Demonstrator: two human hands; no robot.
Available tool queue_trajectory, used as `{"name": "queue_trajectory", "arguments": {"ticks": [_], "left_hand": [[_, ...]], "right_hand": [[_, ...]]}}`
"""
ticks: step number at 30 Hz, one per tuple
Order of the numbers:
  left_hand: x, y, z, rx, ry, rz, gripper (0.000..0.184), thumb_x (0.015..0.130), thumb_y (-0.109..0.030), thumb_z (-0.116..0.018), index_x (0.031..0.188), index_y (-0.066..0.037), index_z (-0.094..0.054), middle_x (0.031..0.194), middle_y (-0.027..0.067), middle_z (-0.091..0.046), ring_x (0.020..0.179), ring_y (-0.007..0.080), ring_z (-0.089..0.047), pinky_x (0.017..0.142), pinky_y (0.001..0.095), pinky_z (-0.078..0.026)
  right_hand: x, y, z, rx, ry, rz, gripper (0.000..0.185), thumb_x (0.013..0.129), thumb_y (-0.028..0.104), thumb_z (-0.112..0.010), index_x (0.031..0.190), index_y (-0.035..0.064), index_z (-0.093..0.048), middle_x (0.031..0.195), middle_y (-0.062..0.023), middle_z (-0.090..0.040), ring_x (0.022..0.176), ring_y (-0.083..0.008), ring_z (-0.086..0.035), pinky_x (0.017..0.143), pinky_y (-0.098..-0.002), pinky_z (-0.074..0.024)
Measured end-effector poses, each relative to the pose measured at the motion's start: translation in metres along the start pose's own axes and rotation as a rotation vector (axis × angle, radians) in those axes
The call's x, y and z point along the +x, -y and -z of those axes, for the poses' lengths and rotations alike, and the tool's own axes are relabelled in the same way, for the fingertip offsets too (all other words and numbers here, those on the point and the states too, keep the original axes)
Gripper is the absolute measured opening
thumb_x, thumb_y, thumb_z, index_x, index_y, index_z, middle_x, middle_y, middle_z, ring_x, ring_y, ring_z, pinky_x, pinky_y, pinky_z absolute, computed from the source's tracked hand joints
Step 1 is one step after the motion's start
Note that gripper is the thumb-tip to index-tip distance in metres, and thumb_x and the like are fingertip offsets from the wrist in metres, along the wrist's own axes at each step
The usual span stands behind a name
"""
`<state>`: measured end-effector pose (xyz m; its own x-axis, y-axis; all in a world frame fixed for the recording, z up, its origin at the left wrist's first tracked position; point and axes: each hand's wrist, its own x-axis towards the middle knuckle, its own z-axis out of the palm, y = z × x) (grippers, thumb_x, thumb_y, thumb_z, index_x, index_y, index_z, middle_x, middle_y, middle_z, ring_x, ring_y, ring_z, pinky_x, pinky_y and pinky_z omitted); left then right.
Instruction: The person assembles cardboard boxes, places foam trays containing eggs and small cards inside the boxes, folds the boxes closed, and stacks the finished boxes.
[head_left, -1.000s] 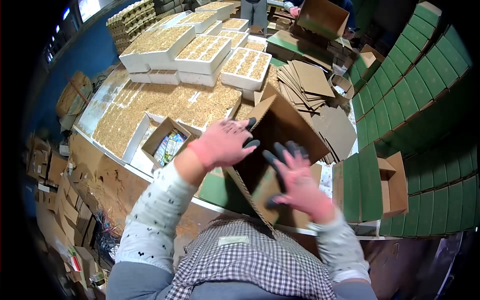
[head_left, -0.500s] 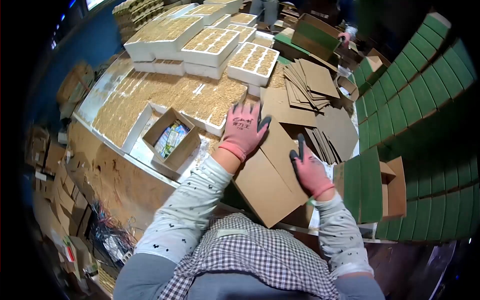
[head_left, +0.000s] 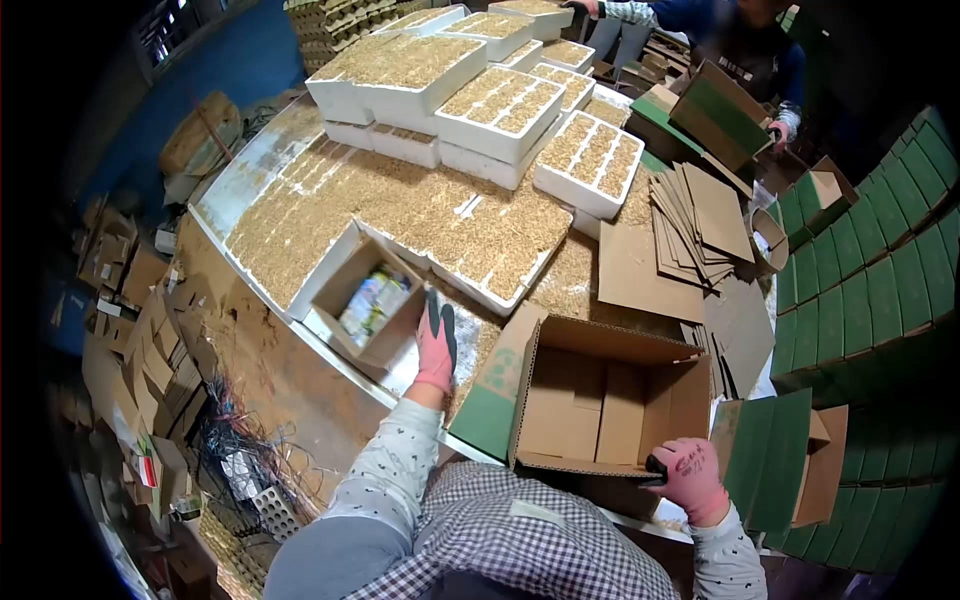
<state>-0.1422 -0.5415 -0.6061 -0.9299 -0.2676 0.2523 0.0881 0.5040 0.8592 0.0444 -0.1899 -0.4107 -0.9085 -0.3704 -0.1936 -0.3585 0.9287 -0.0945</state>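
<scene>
My right hand (head_left: 690,478), in a pink glove with dark fingertips, is closed on the near right rim of an open cardboard box (head_left: 565,415). This box stands with its mouth up, and its brown inside shows bare walls and bottom flaps. A green outer flap (head_left: 490,395) spreads out to its left. My left hand (head_left: 436,340) has its fingers stretched out beside the right wall of a smaller cardboard box (head_left: 390,345). Whether it touches that wall I cannot tell. Colourful small packets (head_left: 375,300) lie inside the smaller box.
White foam trays (head_left: 590,200) filled with tan grainy material are stacked at the back. Flat cardboard sheets (head_left: 715,215) lie to the right. Green boxes (head_left: 880,260) form a wall at far right. A co-worker (head_left: 750,50) stands behind the table, a gloved hand at another green box (head_left: 720,110).
Both hands lay on flat brown cardboard panels before. Now an open box faces up there, my right hand grips its near rim, and my left hand has moved left to the smaller box.
</scene>
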Motion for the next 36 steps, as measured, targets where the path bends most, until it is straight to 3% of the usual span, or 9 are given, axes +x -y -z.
{"name": "queue_trajectory", "arguments": {"ticks": [1, 4, 9, 14, 23, 30, 31, 33, 36], "left_hand": [[-0.003, 0.088, -0.029, 0.572, 0.159, -0.199, 0.054, 0.097, -0.035, -0.032, 0.140, -0.003, -0.027, 0.145, 0.0225, -0.025, 0.134, 0.0370, -0.024, 0.108, 0.0473, -0.020], [0.038, 0.027, -0.089, 0.585, 0.330, 0.574, 0.075, 0.093, -0.055, -0.028, 0.144, -0.002, -0.016, 0.148, 0.0252, -0.013, 0.138, 0.0402, -0.011, 0.108, 0.0565, -0.009], [0.057, -0.061, -0.111, -0.155, -0.195, 0.864, 0.098, 0.081, -0.051, -0.061, 0.146, -0.010, -0.001, 0.145, 0.0257, -0.023, 0.136, 0.0352, -0.023, 0.109, 0.0473, -0.022], [0.065, -0.054, -0.057, -0.878, 0.107, 0.674, 0.059, 0.080, -0.013, -0.062, 0.133, -0.003, -0.038, 0.121, 0.0165, -0.051, 0.102, 0.0248, -0.054, 0.086, 0.0353, -0.046], [0.010, -0.145, 0.071, -1.175, 0.387, 0.517, 0.043, 0.085, -0.018, -0.054, 0.123, 0.001, -0.049, 0.118, 0.0146, -0.058, 0.108, 0.0269, -0.056, 0.096, 0.0371, -0.043], [-0.021, -0.168, 0.085, -0.905, 0.841, 0.191, 0.039, 0.085, -0.013, -0.055, 0.121, 0.002, -0.050, 0.116, 0.0148, -0.058, 0.107, 0.0232, -0.057, 0.091, 0.0340, -0.046], [-0.033, -0.158, 0.079, -0.616, 0.723, -0.144, 0.039, 0.085, -0.009, -0.057, 0.121, 0.002, -0.049, 0.113, 0.0131, -0.059, 0.104, 0.0204, -0.058, 0.089, 0.0317, -0.047], [-0.039, -0.196, 0.072, -0.959, 0.852, 0.396, 0.060, 0.080, -0.003, -0.063, 0.135, -0.001, -0.037, 0.113, 0.0114, -0.059, 0.104, 0.0188, -0.057, 0.091, 0.0303, -0.046], [-0.051, -0.196, 0.066, -0.874, 0.930, 0.219, 0.077, 0.082, -0.007, -0.062, 0.144, -0.002, -0.016, 0.141, 0.0134, -0.034, 0.126, 0.0226, -0.039, 0.105, 0.0329, -0.032]], "right_hand": [[-0.001, -0.002, -0.004, 0.005, 0.003, -0.002, 0.037, 0.051, 0.039, -0.079, 0.071, 0.0153, -0.059, 0.070, 0.0002, -0.060, 0.070, -0.0196, -0.059, 0.064, -0.0329, -0.0443], [0.006, -0.002, 0.003, 0.035, 0.026, -0.044, 0.037, 0.050, 0.039, -0.079, 0.073, 0.0159, -0.061, 0.070, 0.0001, -0.060, 0.069, -0.0195, -0.059, 0.065, -0.0324, -0.0441], [0.004, -0.011, 0.001, 0.037, 0.061, -0.090, 0.037, 0.053, 0.040, -0.078, 0.076, 0.0169, -0.062, 0.072, 0.0010, -0.061, 0.072, -0.0187, -0.059, 0.066, -0.0327, -0.0438], [0.003, -0.005, 0.006, 0.022, 0.178, -0.059, 0.033, 0.061, 0.045, -0.073, 0.075, 0.0183, -0.061, 0.074, 0.0009, -0.062, 0.075, -0.0186, -0.060, 0.069, -0.0323, -0.0436], [-0.006, -0.004, 0.016, -0.018, -0.095, 0.146, 0.094, 0.053, 0.046, -0.076, 0.133, 0.0098, -0.042, 0.121, -0.0161, -0.054, 0.112, -0.0331, -0.052, 0.097, -0.0386, -0.0394], [0.008, -0.013, -0.006, 2.089, -0.641, 0.065, 0.070, 0.086, 0.031, -0.061, 0.141, 0.0041, -0.028, 0.127, -0.0116, -0.050, 0.116, -0.0225, -0.049, 0.098, -0.0334, -0.0385], [0.001, -0.015, 0.000, 2.027, -0.607, 0.021, 0.063, 0.087, 0.028, -0.060, 0.139, 0.0056, -0.032, 0.125, -0.0109, -0.052, 0.113, -0.0224, -0.051, 0.095, -0.0331, -0.0397], [-0.014, -0.015, 0.008, 1.557, -0.569, -0.290, 0.049, 0.088, 0.023, -0.059, 0.132, 0.0079, -0.044, 0.121, -0.0105, -0.054, 0.105, -0.0228, -0.055, 0.091, -0.0327, -0.0419], [-0.071, -0.028, -0.003, 0.553, -0.688, -0.073, 0.025, 0.079, 0.008, -0.060, 0.104, 0.0053, -0.058, 0.099, -0.0134, -0.061, 0.093, -0.0281, -0.059, 0.084, -0.0388, -0.0466]]}}
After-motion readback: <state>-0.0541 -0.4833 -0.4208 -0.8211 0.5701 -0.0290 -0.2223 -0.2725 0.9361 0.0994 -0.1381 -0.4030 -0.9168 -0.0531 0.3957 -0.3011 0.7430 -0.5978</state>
